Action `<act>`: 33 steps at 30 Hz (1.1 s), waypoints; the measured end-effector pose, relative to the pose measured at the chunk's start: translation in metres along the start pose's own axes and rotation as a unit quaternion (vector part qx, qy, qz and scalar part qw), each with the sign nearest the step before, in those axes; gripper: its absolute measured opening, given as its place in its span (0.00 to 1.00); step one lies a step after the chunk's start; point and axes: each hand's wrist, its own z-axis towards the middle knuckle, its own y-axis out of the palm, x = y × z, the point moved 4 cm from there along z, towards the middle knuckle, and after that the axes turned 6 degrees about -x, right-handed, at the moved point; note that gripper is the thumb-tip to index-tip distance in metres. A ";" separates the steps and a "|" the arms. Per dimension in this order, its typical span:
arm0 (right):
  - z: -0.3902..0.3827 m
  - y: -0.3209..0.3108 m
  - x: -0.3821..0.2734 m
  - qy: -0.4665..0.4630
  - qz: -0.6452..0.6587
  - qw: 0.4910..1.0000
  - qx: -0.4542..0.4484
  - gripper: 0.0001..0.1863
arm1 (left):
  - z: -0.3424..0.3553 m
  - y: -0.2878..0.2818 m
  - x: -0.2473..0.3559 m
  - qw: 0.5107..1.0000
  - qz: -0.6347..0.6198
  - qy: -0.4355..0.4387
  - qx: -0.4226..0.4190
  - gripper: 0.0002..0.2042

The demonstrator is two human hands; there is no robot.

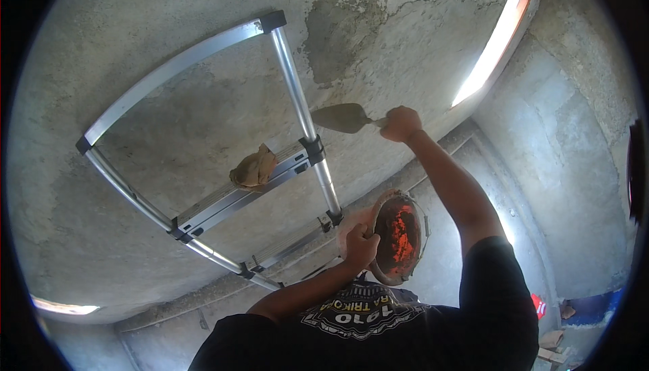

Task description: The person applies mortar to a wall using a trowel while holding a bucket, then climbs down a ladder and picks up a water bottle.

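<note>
My right hand [401,124] is closed around the handle of a pointed trowel [341,118], held out toward the rough grey wall. The blade's tip overlaps the ladder's side rail in the view; whether it touches anything I cannot tell. Lower down, my left hand [362,246] grips the rim of a bucket [401,239] tilted at my chest. Inside, bright orange-red shows through dark, crusted grey residue, and a thin wire handle hangs at its right side. A metal ladder [291,77] with black joints stands between me and the wall.
A crumpled brown lump [253,168] rests on a ladder rung. The wall [412,53] carries a dark, damp-looking patch [341,36] and a crack. A bright narrow opening [492,45] is at upper right. Loose pieces [551,339] and a blue thing [591,310] lie at lower right.
</note>
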 end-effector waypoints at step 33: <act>-0.384 -0.007 -0.043 0.092 0.277 0.953 0.084 0.22 | 0.050 -0.054 0.114 0.977 -0.055 0.175 -0.107 0.15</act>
